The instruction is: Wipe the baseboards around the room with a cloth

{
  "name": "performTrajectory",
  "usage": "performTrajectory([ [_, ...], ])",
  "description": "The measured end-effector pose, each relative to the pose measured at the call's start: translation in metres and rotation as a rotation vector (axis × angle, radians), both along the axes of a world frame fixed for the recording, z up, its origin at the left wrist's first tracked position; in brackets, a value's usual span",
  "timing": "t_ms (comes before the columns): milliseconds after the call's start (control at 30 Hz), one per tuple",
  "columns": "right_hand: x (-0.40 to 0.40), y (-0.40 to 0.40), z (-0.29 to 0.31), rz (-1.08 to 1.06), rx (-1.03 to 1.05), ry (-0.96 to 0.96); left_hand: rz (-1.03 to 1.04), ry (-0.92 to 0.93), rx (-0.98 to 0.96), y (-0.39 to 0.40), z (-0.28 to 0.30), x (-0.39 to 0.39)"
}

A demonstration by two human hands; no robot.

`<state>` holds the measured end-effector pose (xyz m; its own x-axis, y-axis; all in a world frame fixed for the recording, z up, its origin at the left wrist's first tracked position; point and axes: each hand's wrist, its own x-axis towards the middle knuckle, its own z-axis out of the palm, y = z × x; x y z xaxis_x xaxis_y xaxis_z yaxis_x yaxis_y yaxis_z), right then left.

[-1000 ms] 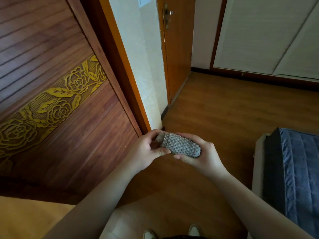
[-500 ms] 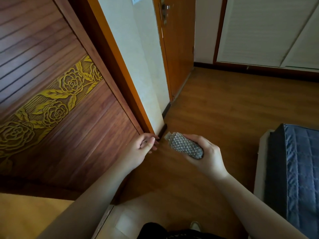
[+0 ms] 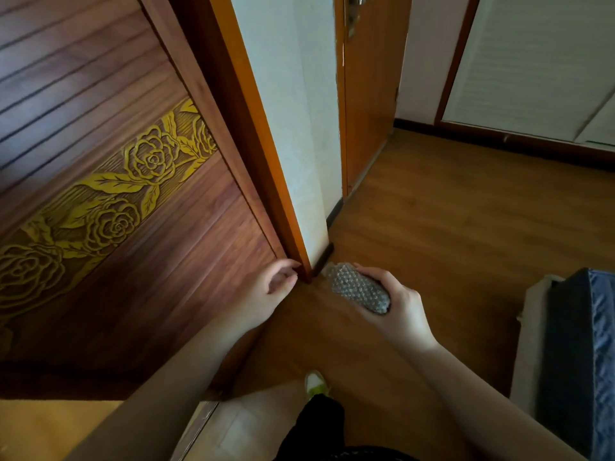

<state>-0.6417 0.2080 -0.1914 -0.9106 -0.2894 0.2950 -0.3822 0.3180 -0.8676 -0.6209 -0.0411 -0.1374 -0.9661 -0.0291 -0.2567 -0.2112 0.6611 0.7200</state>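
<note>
Nearest, bottom centre: a knee in dark fabric and one shoe [image 3: 315, 383] on the wood floor [image 3: 449, 227]. Near right, a bed [image 3: 580, 361] with blue quilted cover.

Right hand [image 3: 396, 306]: grip wrapped around a rolled grey textured cloth [image 3: 357, 289], fingers curled over the top, thumb side hidden. The cloth's far end points at the wall corner and sits just beside the dark baseboard [image 3: 324, 257]; contact can't be confirmed from this angle.

Left hand [image 3: 266, 294]: grip loose, fingers lightly curled, holding nothing. Fingertips are at the bottom of the orange door frame [image 3: 263, 154], just left of the corner; touching or just off it, hard to tell.

Left of the frame: dark wooden panel [image 3: 100, 128] with a carved gold rose band.

Beyond the corner: a white wall section [image 3: 293, 111] with baseboard running far along its foot, then an orange door [image 3: 369, 94]. Far right: white slatted doors [image 3: 532, 61] with dark trim along the bottom.
</note>
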Motion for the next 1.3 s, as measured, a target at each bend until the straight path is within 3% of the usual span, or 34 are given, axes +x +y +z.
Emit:
performTrajectory([
  [433, -0.105, -0.044, -0.029, -0.188, 0.101, -0.17, -0.365, 0.263, -0.362, -0.093, -0.072, -0.144],
  [800, -0.192, 0.002, -0.058, -0.282, 0.086, -0.193, -0.501, 0.35, -0.551, -0.064, -0.106, -0.26],
  [1067, -0.311, 0.032, -0.149, -0.211, 0.062, -0.32, -0.545, 0.328, -0.818, -0.036, -0.169, -0.362],
  [1300, -0.363, 0.021, -0.254, -0.265, 0.092, -0.436, -0.664, 0.191, -0.987, -0.058, -0.281, -0.418],
])
